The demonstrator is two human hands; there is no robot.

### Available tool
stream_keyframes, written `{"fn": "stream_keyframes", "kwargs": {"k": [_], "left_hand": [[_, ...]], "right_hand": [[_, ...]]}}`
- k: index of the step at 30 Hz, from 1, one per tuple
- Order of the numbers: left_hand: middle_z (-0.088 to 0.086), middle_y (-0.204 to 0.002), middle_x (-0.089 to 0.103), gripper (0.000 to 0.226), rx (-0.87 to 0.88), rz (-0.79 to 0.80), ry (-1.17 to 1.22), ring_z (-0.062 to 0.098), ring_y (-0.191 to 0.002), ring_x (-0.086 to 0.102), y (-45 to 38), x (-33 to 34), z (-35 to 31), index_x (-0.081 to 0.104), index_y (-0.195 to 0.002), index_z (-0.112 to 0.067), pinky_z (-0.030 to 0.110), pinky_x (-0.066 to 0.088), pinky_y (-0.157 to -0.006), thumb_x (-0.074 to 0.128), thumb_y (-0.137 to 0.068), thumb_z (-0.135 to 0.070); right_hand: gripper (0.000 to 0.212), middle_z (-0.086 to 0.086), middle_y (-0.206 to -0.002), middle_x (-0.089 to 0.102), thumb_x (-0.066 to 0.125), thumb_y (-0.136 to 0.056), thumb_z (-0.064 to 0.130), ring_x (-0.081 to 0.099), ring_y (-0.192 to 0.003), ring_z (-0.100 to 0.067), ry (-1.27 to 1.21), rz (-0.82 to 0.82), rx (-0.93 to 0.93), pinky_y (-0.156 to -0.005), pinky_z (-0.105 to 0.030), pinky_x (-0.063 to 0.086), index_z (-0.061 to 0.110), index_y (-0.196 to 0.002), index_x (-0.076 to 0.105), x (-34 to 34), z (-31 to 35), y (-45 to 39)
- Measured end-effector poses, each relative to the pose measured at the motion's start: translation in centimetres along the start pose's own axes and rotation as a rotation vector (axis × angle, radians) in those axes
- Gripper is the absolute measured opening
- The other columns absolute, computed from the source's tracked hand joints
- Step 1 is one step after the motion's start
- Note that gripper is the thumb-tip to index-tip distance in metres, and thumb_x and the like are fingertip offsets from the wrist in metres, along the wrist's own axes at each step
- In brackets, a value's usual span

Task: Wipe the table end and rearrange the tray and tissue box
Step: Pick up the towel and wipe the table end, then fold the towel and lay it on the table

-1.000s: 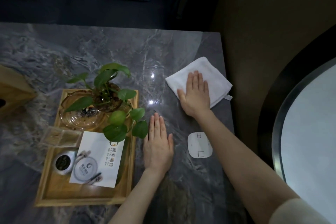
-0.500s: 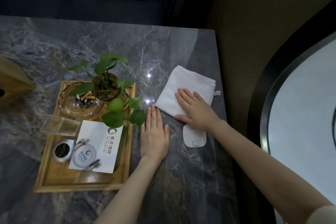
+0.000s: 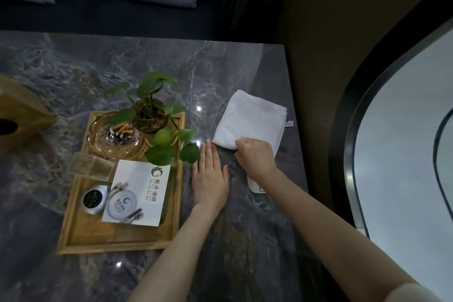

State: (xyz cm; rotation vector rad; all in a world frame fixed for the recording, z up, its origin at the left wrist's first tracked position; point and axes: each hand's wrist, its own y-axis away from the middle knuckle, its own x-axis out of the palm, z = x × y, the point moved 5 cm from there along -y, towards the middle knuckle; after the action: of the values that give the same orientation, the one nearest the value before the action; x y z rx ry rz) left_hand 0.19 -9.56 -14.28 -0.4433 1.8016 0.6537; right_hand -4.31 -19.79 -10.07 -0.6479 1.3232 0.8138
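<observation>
Right hand [image 3: 255,157] now curled, grip bunching white cloth [image 3: 250,121]'s near edge; left hand [image 3: 210,174] flat, fingers spread on table [image 3: 147,56].

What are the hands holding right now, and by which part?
The right hand grips the white cloth at its near corner, fingers curled over the edge. The left hand lies flat on the table, holding nothing.

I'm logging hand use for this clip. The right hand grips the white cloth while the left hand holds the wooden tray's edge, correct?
Not quite. In the head view the left hand lies flat on the table beside the wooden tray, not holding it. The right hand does grip the white cloth.
</observation>
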Motion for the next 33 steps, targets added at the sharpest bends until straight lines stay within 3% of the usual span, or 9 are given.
{"fn": "stream_keyframes", "kwargs": {"k": [3, 5, 13, 19, 22, 26, 28, 30, 33], "left_hand": [[0.012, -0.157, -0.005, 0.06, 0.006, 0.037, 0.047, 0.023, -0.145, -0.005, 0.1, -0.5, -0.1, 0.002, -0.146, -0.003, 0.035, -0.002, -0.115, 0.024, -0.097, -0.031], [0.011, -0.157, -0.007, 0.062, 0.002, 0.08, 0.078, 0.022, -0.145, -0.008, 0.1, -0.9, -0.1, 0.0, -0.146, -0.003, 0.038, -0.001, -0.116, 0.026, -0.096, -0.031], [0.008, -0.158, 0.0, 0.06, -0.027, 0.294, 0.391, 0.02, -0.145, -0.004, 0.3, -2.3, 0.0, 0.007, -0.147, -0.01, 0.04, 0.002, -0.117, 0.031, -0.096, -0.03], [0.009, -0.146, 0.039, 0.049, -0.141, 0.352, 0.98, 0.023, -0.137, 0.032, 2.2, -4.0, -0.6, 0.041, -0.137, -0.009, 0.029, 0.023, -0.108, 0.041, -0.094, -0.032], [0.006, -0.12, 0.06, 0.042, -0.283, 0.457, 1.423, 0.022, -0.119, 0.049, 3.5, -4.1, -1.0, 0.059, -0.115, -0.012, 0.03, 0.036, -0.096, 0.043, -0.089, -0.041], [0.008, -0.102, 0.061, 0.058, -0.371, 0.602, 1.836, 0.024, -0.101, 0.057, 5.5, -4.3, -1.0, 0.056, -0.115, -0.008, 0.036, 0.041, -0.092, 0.054, -0.079, -0.053], [0.013, -0.104, 0.066, 0.057, -0.356, 0.638, 2.041, 0.029, -0.101, 0.06, 6.6, -5.3, -1.0, 0.06, -0.114, -0.006, 0.04, 0.045, -0.091, 0.055, -0.079, -0.05], [0.013, -0.102, 0.07, 0.045, -0.335, 0.642, 2.188, 0.029, -0.098, 0.064, 7.7, -6.7, -0.5, 0.067, -0.107, -0.007, 0.042, 0.046, -0.09, 0.052, -0.084, -0.043], [0.008, -0.096, 0.074, 0.032, -0.301, 0.606, 2.199, 0.024, -0.091, 0.069, 9.3, -7.9, 1.6, 0.07, -0.102, -0.011, 0.043, 0.048, -0.09, 0.051, -0.085, -0.031]], "right_hand": [[0.011, -0.013, -0.063, 0.07, 0.07, -0.068, 0.016, 0.065, -0.058, -0.029, -0.017, 0.041, 0.051, -0.051, -0.025, 0.041, 0.005, -0.067, 0.067, -0.7, -0.6, 0.5], [0.023, -0.016, -0.083, 0.073, 0.056, -0.082, 0.021, 0.065, -0.077, -0.034, -0.139, 0.108, 0.099, -0.066, -0.035, 0.048, 0.004, -0.089, 0.071, -1.0, -1.6, 1.0], [0.015, -0.008, -0.079, 0.07, 0.06, -0.082, 0.015, 0.062, -0.073, -0.019, -0.633, -0.097, 0.299, -0.067, -0.034, 0.049, 0.006, -0.084, 0.072, -7.8, -3.7, 2.4], [0.016, -0.003, -0.074, 0.066, 0.057, -0.08, 0.011, 0.057, -0.07, -0.011, -0.803, -0.16, 0.386, -0.062, -0.024, 0.042, 0.005, -0.08, 0.071, -12.1, -2.9, 4.5], [0.017, -0.004, -0.074, 0.064, 0.056, -0.079, 0.01, 0.056, -0.069, -0.012, -0.912, -0.141, 0.396, -0.064, -0.027, 0.043, 0.002, -0.078, 0.07, -14.2, -1.6, 5.9], [0.022, -0.014, -0.074, 0.048, 0.056, -0.072, 0.011, 0.047, -0.071, -0.023, -1.195, -0.104, 0.486, -0.066, -0.034, 0.037, -0.011, -0.075, 0.056, -15.0, 0.5, 7.9], [0.021, -0.013, -0.075, 0.04, 0.055, -0.064, 0.014, 0.039, -0.07, -0.024, -1.392, -0.058, 0.54, -0.063, -0.034, 0.032, -0.004, -0.066, 0.045, -14.6, 1.5, 8.7], [0.016, -0.013, -0.077, 0.041, 0.055, -0.061, 0.016, 0.041, -0.073, -0.025, -1.531, 0.003, 0.584, -0.062, -0.032, 0.033, 0.01, -0.073, 0.048, -13.7, 2.5, 9.6], [0.009, -0.005, -0.068, 0.057, 0.048, -0.072, 0.011, 0.054, -0.069, -0.022, -1.721, 0.028, 0.678, -0.065, -0.031, 0.042, 0.011, -0.069, 0.057, -11.6, 3.8, 11.0]]}}
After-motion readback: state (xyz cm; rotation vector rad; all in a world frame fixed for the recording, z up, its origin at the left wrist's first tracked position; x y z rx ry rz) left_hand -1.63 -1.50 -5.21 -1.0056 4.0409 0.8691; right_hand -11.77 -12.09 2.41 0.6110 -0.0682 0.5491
